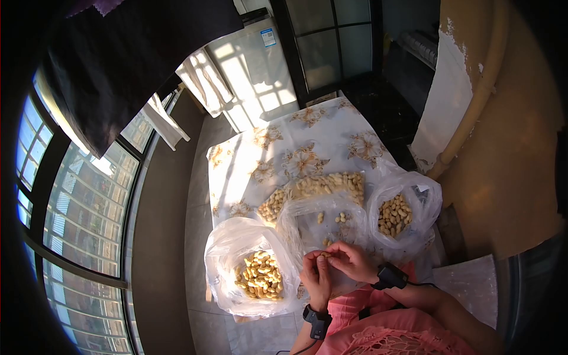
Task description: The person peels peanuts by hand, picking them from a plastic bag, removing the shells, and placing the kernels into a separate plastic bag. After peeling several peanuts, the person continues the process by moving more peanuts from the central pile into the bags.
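Note:
My left hand [316, 277] and my right hand [354, 263] meet at the table's near side, fingers pinched together around a small peanut [325, 254]. Just beyond them an open clear plastic bag [290, 216] lies spread, with a few loose peanuts [340, 218] in it. To the left, a white plastic bag [219, 248] stands open around a sunlit heap of peanuts [259, 276]. On the right, another open plastic bag [426, 201] holds more peanuts [394, 216]. Behind the middle bag lies a long, full clear bag of peanuts [325, 186].
A white flowered tablecloth [284, 136] covers the table. Barred windows [89, 207] line the left side, and dark cloth [142, 53] hangs at upper left. A pale fridge [254, 77] stands beyond the table; a pipe [479, 106] runs down the right wall.

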Motion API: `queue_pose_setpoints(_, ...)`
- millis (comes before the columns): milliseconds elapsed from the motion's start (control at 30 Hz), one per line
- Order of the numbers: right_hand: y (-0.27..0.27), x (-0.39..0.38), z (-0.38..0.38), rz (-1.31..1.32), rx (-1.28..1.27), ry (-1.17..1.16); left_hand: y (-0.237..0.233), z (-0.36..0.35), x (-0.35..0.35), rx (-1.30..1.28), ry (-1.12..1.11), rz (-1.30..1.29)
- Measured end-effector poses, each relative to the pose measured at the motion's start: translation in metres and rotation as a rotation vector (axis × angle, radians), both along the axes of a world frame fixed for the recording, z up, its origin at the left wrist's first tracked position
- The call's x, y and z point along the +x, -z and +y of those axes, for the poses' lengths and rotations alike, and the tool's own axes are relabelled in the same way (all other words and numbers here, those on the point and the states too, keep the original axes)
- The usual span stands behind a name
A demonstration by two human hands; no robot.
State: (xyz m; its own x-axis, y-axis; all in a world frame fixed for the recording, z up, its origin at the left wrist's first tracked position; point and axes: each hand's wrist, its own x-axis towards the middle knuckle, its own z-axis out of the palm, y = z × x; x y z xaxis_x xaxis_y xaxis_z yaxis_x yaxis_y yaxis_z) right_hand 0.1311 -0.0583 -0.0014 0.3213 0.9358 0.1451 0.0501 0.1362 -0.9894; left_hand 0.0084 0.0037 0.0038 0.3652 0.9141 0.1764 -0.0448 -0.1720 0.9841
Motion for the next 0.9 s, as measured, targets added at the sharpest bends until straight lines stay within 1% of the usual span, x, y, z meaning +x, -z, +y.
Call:
queue_pose_setpoints(167, 0.0008, -0.0003, 0.0006, -0.009, -0.001, 0.002, -0.0018, 0.0002, 0.0001, 0.037, -0.021, 0.019)
queue_pose_setpoints(233, 0.0031, -0.0008, 0.0009, 0.008, 0.007, 0.006, -0.0045, -0.0009, 0.0003, -0.030, 0.002, -0.032)
queue_pose_setpoints(367, 0.0026, -0.0005, 0.0009, 0.000, 0.003, 0.008, -0.0028, -0.0002, 0.0001, 0.004, 0.012, -0.005)
queue_pose_setpoints(533, 0.0005, 0.0000, 0.0009, 0.029, 0.009, -0.006, -0.0013, -0.0009, 0.0013, -0.018, -0.003, -0.066)
queue_pose_setpoints(767, -0.0023, 0.0008, 0.0006, -0.049, 0.001, 0.000, 0.0004, -0.0009, -0.0029, -0.047, 0.034, -0.002)
queue_pose_setpoints(833, -0.0005, -0.0004, 0.0003, -0.061, -0.006, 0.036, 0.0025, -0.0001, -0.0018, 0.018, -0.029, -0.008)
queue_pose_setpoints(900, -0.0031, -0.0005, 0.0006, -0.057, 0.001, 0.041, -0.0030, -0.0007, 0.0008, 0.050, -0.045, -0.004)
